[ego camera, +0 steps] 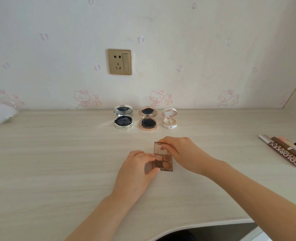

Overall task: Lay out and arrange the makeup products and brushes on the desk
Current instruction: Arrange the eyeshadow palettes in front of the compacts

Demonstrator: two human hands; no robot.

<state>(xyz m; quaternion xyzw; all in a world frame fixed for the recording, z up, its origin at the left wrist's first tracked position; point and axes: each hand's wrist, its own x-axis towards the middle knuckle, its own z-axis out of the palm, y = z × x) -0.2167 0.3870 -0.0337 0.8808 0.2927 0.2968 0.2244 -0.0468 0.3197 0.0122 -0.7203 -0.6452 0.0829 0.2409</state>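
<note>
Two hands (pixel 135 171) (pixel 178 150), one palette (pixel 166 164), three compacts (pixel 123 120) (pixel 148 120) (pixel 169 120)

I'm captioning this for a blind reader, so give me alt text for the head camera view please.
Two bare hands hold a small brown eyeshadow palette on a pale wooden desk: the left hand grips its base, the right hand pinches its raised lid. Behind stand three open round compacts in a row; makeup pencils lie at the far right.

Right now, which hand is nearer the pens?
Right. The right hand pinches the palette lid, on the side facing the pens. The left hand grips the palette's base from the far side, further from them.
</note>
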